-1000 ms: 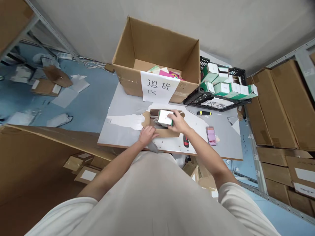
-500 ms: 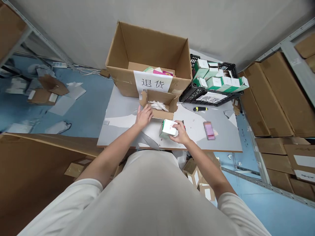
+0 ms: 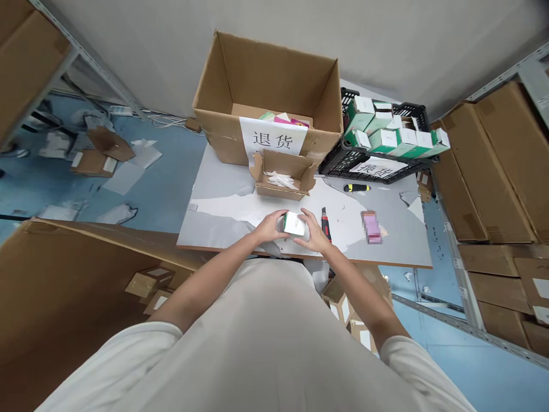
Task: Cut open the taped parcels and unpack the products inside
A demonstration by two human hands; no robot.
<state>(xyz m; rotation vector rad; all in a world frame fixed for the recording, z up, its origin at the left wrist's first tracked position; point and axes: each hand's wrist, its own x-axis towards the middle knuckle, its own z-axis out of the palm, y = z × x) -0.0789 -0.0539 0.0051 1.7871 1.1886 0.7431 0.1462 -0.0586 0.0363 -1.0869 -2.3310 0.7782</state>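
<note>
A small white and green box (image 3: pixel 294 224) is held between both hands near the table's front edge. My left hand (image 3: pixel 271 226) grips its left side, and my right hand (image 3: pixel 314 231) has its fingers around the right side. Just beyond them stands a small open cardboard box (image 3: pixel 281 193) with white packing material (image 3: pixel 281 179) inside. A red and black box cutter (image 3: pixel 326 224) lies on the table to the right of my right hand.
Behind is a large open carton (image 3: pixel 223 134) with a paper sign. A black crate (image 3: pixel 338 163) of green and white boxes stands back right. On the table (image 3: pixel 206 229) lie a yellow and black tool (image 3: pixel 357 187) and a pink item (image 3: pixel 372 227).
My left hand has left the small cardboard box and taken hold of the white and green box. That box is now nearer the front edge, and the box cutter has come into fuller view.
</note>
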